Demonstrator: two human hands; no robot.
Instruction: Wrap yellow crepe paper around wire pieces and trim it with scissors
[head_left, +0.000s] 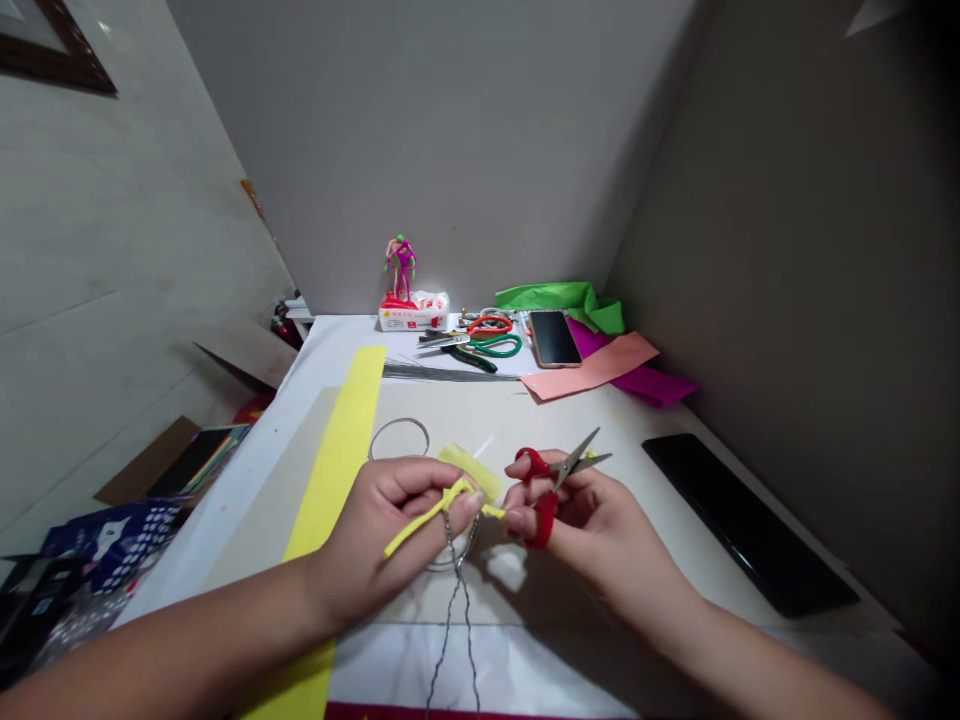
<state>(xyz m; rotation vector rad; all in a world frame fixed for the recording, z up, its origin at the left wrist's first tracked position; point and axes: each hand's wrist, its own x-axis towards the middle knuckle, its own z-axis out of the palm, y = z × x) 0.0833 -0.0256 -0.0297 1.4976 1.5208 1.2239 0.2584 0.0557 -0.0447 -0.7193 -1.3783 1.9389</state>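
My left hand (390,535) is closed, pinching a narrow yellow paper strip (427,515) wound round a twisted grey wire (456,600) that hangs toward me. My right hand (577,520) is closed too. Its fingers go through the red handles of small scissors (559,475), whose blades point up and right, and its fingertips pinch the strip's other end close to the left hand. Both hands hover over a white table (525,410).
A long yellow paper band (341,450) lies at the left, with a wire ring (397,437) beside it. Farther back are green and orange scissors (487,340), a phone (553,338), coloured papers (600,365), a white box with a figurine (409,300). A black slab (746,520) lies right.
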